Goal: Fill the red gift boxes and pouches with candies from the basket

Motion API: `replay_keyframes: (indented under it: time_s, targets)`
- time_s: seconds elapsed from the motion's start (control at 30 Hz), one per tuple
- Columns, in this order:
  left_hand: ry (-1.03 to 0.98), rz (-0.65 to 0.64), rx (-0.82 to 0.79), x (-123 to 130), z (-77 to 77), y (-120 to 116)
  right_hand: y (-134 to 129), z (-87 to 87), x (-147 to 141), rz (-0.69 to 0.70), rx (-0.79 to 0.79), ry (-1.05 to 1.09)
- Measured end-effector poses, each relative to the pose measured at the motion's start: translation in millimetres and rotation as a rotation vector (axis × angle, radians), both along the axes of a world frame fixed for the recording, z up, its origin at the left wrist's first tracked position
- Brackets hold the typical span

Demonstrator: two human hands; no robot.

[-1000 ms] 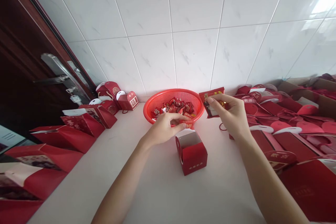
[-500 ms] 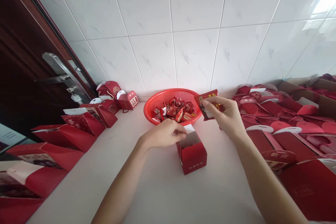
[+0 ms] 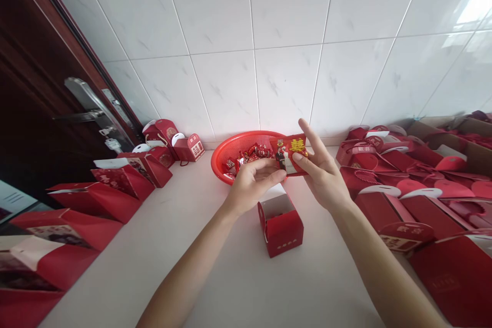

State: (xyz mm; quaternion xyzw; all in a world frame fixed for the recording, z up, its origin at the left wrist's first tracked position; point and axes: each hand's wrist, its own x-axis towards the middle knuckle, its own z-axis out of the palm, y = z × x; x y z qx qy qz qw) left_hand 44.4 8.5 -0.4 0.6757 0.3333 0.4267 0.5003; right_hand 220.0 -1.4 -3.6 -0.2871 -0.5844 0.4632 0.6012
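A red packet point(image 3: 290, 155) with yellow print is held up between my two hands, over the right part of a red plastic basket point(image 3: 216, 160). My left hand point(image 3: 251, 183) pinches the packet's lower left corner between thumb and fingers. At its right edge my right hand point(image 3: 325, 171) grips it with the thumb in front, the index finger stretched upward. Wrapped sweets point(image 3: 244, 158) lie in the basket, partly hidden by my left hand. Just below the hands, a small red box point(image 3: 283, 233) stands open on the white table, its white inner flap raised.
Red gift boxes point(image 3: 415, 205) crowd the right side of the table point(image 3: 230, 277). Red bags point(image 3: 92, 215) line the left edge, with small closed boxes point(image 3: 188, 147) behind them. A tiled wall point(image 3: 284, 82) rises behind the basket.
My right hand has brought the packet leftward, turning its printed face toward me. My left hand has left the open box's flap, moved up and taken hold of the packet's left side.
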Motion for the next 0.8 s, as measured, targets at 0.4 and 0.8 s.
replay_keyframes:
  time_s: [0.4,0.8]
  targets:
    - [-0.038,0.068,0.047,-4.8,1.0,0.7,6.1,1.3,7.3,-0.076,-0.041,0.002]
    - [-0.048,0.147,0.139,-8.8,-4.9,8.8,7.0,2.2,8.4,-0.038,-0.054,0.014]
